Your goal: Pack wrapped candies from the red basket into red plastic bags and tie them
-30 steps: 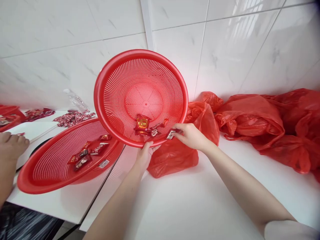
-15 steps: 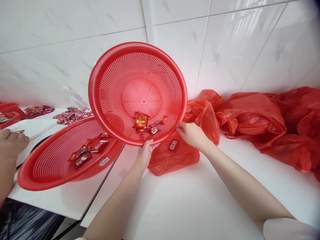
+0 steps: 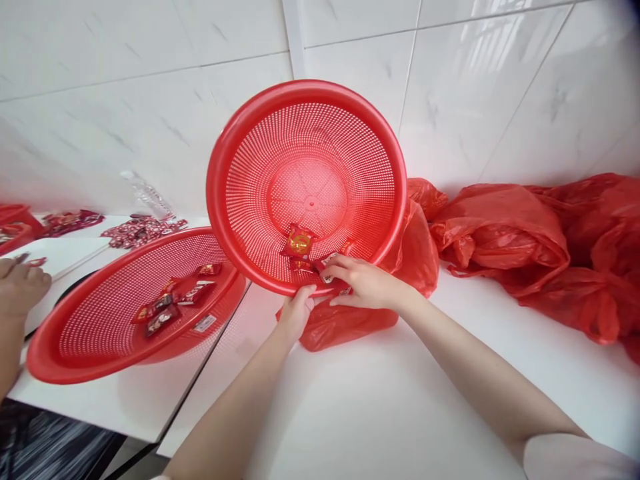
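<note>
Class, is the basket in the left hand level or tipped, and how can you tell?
Tipped. The basket faces us, and its packets lie along the lower side.

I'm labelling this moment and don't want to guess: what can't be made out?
In the head view:
Right hand: its own fingers hide whether it grips the packet.
Red bag: upper part hidden by the tilted basket and right hand.
Other person's hand: partly cut off by the left edge.
Gold-centred packet: lettering too small.

Tilted red perforated basket (image 3: 311, 133), shiny red packets (image 3: 300, 243), perhaps four, low along its inside
</note>
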{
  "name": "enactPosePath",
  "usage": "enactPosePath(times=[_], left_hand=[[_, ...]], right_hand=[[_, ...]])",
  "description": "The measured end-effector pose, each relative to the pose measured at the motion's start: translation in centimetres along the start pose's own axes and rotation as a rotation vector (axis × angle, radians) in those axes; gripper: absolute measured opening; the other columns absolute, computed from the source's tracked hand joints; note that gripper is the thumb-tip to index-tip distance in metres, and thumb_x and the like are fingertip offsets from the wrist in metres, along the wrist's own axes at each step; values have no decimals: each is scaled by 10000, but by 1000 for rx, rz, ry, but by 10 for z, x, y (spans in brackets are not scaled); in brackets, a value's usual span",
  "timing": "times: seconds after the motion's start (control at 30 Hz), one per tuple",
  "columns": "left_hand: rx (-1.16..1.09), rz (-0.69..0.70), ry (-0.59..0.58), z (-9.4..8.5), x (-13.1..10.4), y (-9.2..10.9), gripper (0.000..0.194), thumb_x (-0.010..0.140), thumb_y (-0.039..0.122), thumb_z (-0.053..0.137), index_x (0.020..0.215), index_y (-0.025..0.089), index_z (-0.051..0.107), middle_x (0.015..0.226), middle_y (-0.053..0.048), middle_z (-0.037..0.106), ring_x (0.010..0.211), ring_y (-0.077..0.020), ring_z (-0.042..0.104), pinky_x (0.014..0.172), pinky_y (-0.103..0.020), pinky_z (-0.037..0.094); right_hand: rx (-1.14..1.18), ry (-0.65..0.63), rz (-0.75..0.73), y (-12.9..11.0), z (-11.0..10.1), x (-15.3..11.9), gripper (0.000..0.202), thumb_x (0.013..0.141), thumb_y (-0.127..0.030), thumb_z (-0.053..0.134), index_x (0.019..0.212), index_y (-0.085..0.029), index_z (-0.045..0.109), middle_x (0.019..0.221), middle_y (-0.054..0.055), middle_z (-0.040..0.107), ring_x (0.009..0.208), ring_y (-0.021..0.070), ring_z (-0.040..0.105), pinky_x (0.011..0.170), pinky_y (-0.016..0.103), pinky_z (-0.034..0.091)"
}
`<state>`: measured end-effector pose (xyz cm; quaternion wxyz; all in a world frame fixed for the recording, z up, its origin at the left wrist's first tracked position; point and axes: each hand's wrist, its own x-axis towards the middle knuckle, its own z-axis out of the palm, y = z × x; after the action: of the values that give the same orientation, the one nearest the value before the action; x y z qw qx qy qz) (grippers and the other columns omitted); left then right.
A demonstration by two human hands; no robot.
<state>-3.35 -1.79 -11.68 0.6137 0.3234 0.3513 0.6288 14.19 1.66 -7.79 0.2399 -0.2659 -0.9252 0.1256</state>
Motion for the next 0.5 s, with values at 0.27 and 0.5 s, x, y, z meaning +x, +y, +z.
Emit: enactPosePath(times=[0.27, 0.5], left_hand=[[-12, -10, -59, -12, 7, 3, 330, 731, 165, 613, 1062, 159, 620, 1087, -68, 711, 1126, -286, 614, 964, -499, 488], [22, 43, 28, -20, 15, 8, 250, 714, 167, 628, 962, 134, 627, 1016, -79, 722, 1072, -287, 640, 962, -528, 479]], right_hand=[[123, 125, 92, 3, -7, 1, 133, 830, -132, 616, 945, -196, 635, 1224, 87, 589, 961, 182, 635, 831, 328, 513], [451, 349, 358, 12, -17, 0, 108, 858, -166, 564, 939, -191, 631, 911, 22, 706, 809, 148, 681, 783, 288, 530]])
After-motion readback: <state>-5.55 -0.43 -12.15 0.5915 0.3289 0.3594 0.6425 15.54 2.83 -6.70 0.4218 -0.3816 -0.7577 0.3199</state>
